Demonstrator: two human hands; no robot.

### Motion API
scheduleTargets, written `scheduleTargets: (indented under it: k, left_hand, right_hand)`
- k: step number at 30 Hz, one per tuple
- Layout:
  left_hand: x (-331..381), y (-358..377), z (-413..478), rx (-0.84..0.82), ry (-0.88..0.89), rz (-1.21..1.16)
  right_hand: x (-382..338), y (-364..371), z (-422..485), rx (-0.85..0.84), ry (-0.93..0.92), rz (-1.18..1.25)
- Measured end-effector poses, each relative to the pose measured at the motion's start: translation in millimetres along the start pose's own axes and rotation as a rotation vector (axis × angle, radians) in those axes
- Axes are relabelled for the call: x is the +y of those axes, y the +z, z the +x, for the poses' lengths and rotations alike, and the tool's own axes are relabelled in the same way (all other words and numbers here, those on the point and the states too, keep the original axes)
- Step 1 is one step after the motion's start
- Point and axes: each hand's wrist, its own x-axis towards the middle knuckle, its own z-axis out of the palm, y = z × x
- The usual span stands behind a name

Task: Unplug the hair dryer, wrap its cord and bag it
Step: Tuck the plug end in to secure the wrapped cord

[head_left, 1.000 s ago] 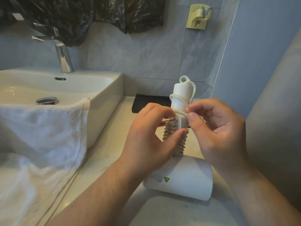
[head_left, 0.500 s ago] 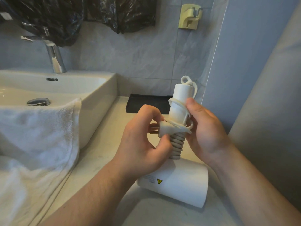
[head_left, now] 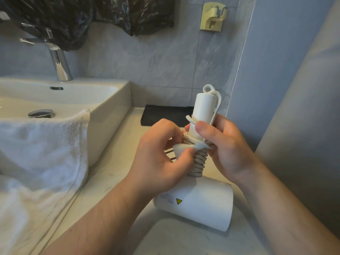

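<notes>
1. The counter (head_left: 114,181) runs along the wall. The sink (head_left: 110,100) sits on its left side, and a white towel (head_left: 42,148) hangs over the sink's front.
2. The dryer (head_left: 198,201) lies with its fat body on the counter, right in front of the person. Its handle (head_left: 204,107) sticks up.
3. The right hand (head_left: 226,148) is wrapped round the handle, and its thumb presses a bit of cord flat on it.
4. The left hand (head_left: 156,159) is curled round the plug and holds it against the handle.
5. The cord (head_left: 198,162) goes round and round the handle in tight rings. One strand runs up to the loop at the top.
6. The plug (head_left: 181,149) is out of the wall. Its pins poke out to the left, by the fingers.
7. I think the unplugging is done and the wrapping is almost done. Only the plug end needs tucking in.
8. The bagging is not done yet. Black bags (head_left: 60,17) hang high on the wall, but I cannot tell if one is for the dryer.
</notes>
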Motion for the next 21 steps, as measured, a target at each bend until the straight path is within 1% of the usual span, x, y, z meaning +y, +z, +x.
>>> scheduleTargets:
  k: [4,8,14,19,21]
  left_hand:
    - [0,3,2,-0.016,-0.088,-0.019]
    - [0,1,1,-0.049,-0.131,-0.02]
    - [-4,1,1,-0.125,-0.159,-0.029]
    - [-4,0,1,-0.183,-0.197,-0.077]
    - [-1,0,0,-0.191,-0.188,-0.059]
  right_hand:
    - [1,-1,1,0.04,0.036,0.03]
    - [-1,-4,0,-0.008,0.072,0.065]
    - [-2,-9,0,-0.166,0.098,-0.046]
    - [-2,-13,1,-0.189,0.1,0.011]
    - [-2,-14,1,-0.184,0.113,0.041]
